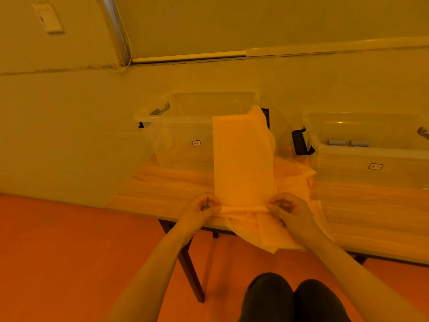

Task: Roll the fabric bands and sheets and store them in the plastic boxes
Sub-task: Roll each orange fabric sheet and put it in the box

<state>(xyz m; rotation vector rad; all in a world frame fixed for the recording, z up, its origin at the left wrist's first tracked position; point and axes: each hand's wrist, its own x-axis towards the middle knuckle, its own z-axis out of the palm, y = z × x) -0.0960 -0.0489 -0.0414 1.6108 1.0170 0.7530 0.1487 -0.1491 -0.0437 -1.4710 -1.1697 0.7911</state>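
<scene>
Our left hand (202, 206) and right hand (284, 205) each pinch one end of a thin rolled edge of the fabric sheet (242, 159), fingers curled round it at the near edge of the bench (162, 184). The sheet runs up from between our hands and leans against the clear plastic box (181, 126) beyond them. More loose fabric (294, 177) lies under our right hand. A second box (371, 156) sits beyond and right of that hand.

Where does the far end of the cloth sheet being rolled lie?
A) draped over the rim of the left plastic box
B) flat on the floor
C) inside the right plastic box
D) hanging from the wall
A: the cloth sheet rises from both hands and drapes over the left plastic box's front rim.
</scene>
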